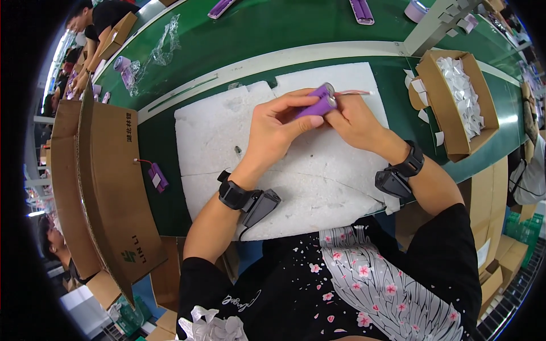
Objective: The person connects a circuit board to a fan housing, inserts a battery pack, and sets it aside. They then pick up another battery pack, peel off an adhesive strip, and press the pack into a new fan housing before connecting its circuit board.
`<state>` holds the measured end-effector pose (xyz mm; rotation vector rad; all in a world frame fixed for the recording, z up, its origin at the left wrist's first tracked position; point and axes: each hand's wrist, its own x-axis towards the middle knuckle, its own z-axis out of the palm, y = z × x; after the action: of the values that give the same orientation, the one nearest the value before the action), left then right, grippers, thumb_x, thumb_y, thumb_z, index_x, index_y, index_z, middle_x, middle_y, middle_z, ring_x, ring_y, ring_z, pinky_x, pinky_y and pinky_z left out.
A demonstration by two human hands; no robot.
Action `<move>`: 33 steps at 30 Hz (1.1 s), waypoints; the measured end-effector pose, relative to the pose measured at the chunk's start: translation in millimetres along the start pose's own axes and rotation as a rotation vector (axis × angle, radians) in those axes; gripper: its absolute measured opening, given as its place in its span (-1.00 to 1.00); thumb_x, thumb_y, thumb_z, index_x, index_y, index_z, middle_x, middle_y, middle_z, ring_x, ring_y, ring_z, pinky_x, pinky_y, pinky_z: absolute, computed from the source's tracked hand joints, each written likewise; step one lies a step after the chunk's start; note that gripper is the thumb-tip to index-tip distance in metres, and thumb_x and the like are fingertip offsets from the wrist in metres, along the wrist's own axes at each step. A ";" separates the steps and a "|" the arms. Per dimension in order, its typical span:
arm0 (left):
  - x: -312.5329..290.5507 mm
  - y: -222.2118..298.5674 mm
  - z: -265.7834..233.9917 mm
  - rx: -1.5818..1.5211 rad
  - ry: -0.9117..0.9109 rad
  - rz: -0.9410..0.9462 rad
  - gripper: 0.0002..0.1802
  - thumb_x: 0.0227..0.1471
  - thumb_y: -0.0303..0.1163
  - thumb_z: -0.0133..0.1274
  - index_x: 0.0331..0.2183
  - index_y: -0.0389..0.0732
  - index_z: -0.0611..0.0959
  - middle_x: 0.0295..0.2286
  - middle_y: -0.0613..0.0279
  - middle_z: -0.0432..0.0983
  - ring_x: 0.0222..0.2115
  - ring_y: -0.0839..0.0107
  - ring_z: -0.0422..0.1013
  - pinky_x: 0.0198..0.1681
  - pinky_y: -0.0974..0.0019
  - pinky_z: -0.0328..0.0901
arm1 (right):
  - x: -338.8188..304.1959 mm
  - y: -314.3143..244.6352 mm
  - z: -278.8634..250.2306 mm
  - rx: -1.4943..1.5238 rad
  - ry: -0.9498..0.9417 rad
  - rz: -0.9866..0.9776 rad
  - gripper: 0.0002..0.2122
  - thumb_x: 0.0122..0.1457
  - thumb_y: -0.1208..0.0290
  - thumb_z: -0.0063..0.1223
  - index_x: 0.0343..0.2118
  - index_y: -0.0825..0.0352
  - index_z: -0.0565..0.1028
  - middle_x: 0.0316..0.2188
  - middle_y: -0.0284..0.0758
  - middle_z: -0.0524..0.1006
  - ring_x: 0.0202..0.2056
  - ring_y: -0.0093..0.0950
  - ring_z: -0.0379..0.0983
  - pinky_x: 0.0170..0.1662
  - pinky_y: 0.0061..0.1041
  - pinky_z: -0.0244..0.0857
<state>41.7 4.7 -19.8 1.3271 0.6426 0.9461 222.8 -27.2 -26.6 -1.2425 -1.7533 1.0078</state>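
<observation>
A purple battery pack (319,105) of cylindrical cells is held above a white foam sheet (227,131). My left hand (278,125) is closed round it, thumb on the near side and fingers on the far side. Close against the pack's right end, my right hand (358,122) has its fingers bent together; what sits between the fingertips is hidden. From that end a thin red and white lead (355,92) runs right over my right hand to a small white plug.
An open carton of white paper pieces (463,99) stands at the right. At the left are a tall cardboard box (116,187) and another purple pack (158,177). More purple packs (362,11) lie across the metal rail (284,57). Co-workers are at the far left.
</observation>
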 end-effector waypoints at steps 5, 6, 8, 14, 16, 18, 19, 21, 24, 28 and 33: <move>-2.2 0.6 0.7 -0.114 0.013 -0.051 -0.67 -0.06 -0.53 0.13 -0.18 -0.37 0.53 -0.18 0.06 0.47 -0.19 0.36 0.42 -0.09 0.31 0.34 | 1.3 -11.7 -0.8 0.180 0.006 0.048 -0.81 0.14 0.48 -0.23 -0.40 0.45 0.46 -0.59 -0.30 0.48 -0.56 -0.57 0.37 -0.45 -0.55 0.29; -0.8 -0.4 0.7 -0.156 0.043 -0.073 -0.67 -0.03 -0.51 0.11 -0.16 -0.36 0.52 -0.18 0.07 0.47 -0.20 0.37 0.42 -0.10 0.31 0.35 | 1.0 -11.6 -0.9 0.179 -0.007 0.037 -0.80 0.16 0.45 -0.21 -0.40 0.44 0.46 -0.59 -0.31 0.48 -0.56 -0.59 0.36 -0.46 -0.56 0.28; 0.1 0.2 1.1 -0.200 0.072 -0.095 -0.67 0.01 -0.48 0.08 -0.14 -0.36 0.50 -0.19 0.08 0.47 -0.21 0.38 0.43 -0.10 0.31 0.35 | 0.2 -11.2 -1.0 0.179 -0.034 0.016 -0.78 0.20 0.38 -0.18 -0.40 0.42 0.47 -0.60 -0.34 0.47 -0.56 -0.62 0.34 -0.47 -0.59 0.27; 0.0 2.3 1.4 -0.179 0.016 -0.086 -0.67 0.06 -0.41 0.03 -0.12 -0.33 0.47 -0.21 0.12 0.48 -0.20 0.40 0.42 -0.09 0.31 0.34 | 3.6 -9.1 -1.5 0.129 -0.051 0.082 -0.74 0.24 0.29 -0.15 -0.38 0.42 0.46 -0.60 -0.37 0.46 -0.55 -0.64 0.34 -0.48 -0.62 0.26; 0.3 -0.1 0.9 -0.163 0.006 -0.073 -0.67 0.06 -0.40 0.03 -0.12 -0.33 0.48 -0.22 0.13 0.48 -0.20 0.41 0.41 -0.09 0.31 0.33 | 4.5 -5.7 1.4 0.129 -0.033 0.081 -0.73 0.24 0.28 -0.14 -0.37 0.42 0.46 -0.60 -0.38 0.45 -0.55 -0.64 0.34 -0.49 -0.62 0.26; 1.2 -2.4 -1.0 -0.159 -0.002 -0.059 -0.67 0.06 -0.41 0.04 -0.12 -0.32 0.48 -0.22 0.14 0.48 -0.20 0.42 0.41 -0.09 0.32 0.32 | 3.8 -5.0 1.3 0.142 -0.035 0.064 -0.74 0.24 0.29 -0.15 -0.37 0.42 0.45 -0.59 -0.39 0.45 -0.54 -0.64 0.34 -0.48 -0.62 0.26; 1.5 -2.6 -1.8 -0.156 -0.006 -0.052 -0.66 0.05 -0.41 0.05 -0.12 -0.32 0.47 -0.22 0.15 0.48 -0.20 0.43 0.41 -0.09 0.33 0.31 | 3.3 -4.9 1.0 0.154 -0.039 0.047 -0.75 0.24 0.30 -0.15 -0.36 0.42 0.45 -0.59 -0.40 0.44 -0.54 -0.64 0.34 -0.48 -0.62 0.26; 1.0 -2.4 -2.8 -0.156 0.004 -0.057 -0.66 0.05 -0.41 0.05 -0.12 -0.31 0.48 -0.23 0.15 0.48 -0.20 0.43 0.41 -0.09 0.34 0.31 | 3.0 -5.8 0.6 0.166 -0.043 0.031 -0.76 0.25 0.31 -0.16 -0.35 0.42 0.44 -0.58 -0.41 0.44 -0.54 -0.64 0.34 -0.48 -0.62 0.25; -0.5 -3.1 -2.5 -0.157 0.025 -0.067 -0.66 0.04 -0.40 0.07 -0.12 -0.30 0.49 -0.23 0.17 0.48 -0.20 0.45 0.40 -0.10 0.35 0.30 | 3.5 -10.8 -0.8 0.194 -0.061 0.057 -0.77 0.25 0.33 -0.18 -0.34 0.42 0.43 -0.55 -0.39 0.44 -0.51 -0.63 0.34 -0.43 -0.62 0.27; -1.1 -2.9 -2.1 -0.138 0.007 -0.091 -0.66 0.00 -0.45 0.10 -0.14 -0.31 0.50 -0.19 0.15 0.46 -0.19 0.44 0.40 -0.10 0.37 0.30 | -0.5 -6.2 -2.4 0.214 -0.111 0.062 -0.77 0.24 0.36 -0.23 -0.33 0.43 0.42 -0.52 -0.36 0.44 -0.48 -0.61 0.34 -0.39 -0.60 0.27; 0.3 -3.2 -0.9 -0.126 -0.018 -0.031 -0.67 -0.03 -0.54 0.11 -0.16 -0.34 0.51 -0.12 0.10 0.42 -0.22 0.41 0.40 -0.11 0.36 0.31 | 0.7 -3.1 -2.9 0.225 -0.140 0.036 -0.76 0.23 0.37 -0.28 -0.34 0.43 0.42 -0.50 -0.34 0.44 -0.46 -0.59 0.35 -0.37 -0.59 0.27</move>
<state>41.7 5.5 -23.0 1.2098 0.5793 0.9330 224.0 -26.7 -22.5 -1.0875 -1.6722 1.3016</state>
